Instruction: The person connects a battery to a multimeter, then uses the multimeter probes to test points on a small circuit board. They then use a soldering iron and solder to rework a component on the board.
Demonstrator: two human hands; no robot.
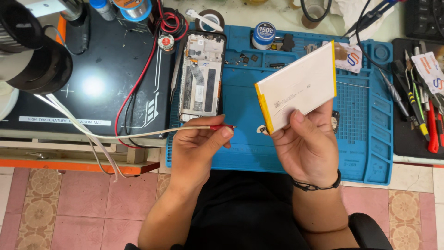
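The right hand [309, 147] holds a flat white battery pack [298, 85] with yellow edges above the blue work mat [245, 153], fingers pinching its lower edge. The left hand [196, 147] pinches a red-tipped probe [221, 127] on a white cable [138, 135], near the tabletop's front edge. An opened phone [202, 76] lies at the mat's left side.

Right hand [307, 143] holds white battery [298, 85]; left hand [199, 143] pinches red probe [222, 127]

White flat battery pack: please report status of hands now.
Right hand holds white flat battery pack above blue silicone mat. Left hand pinches red-tipped white cable. Opened phone lies beside.
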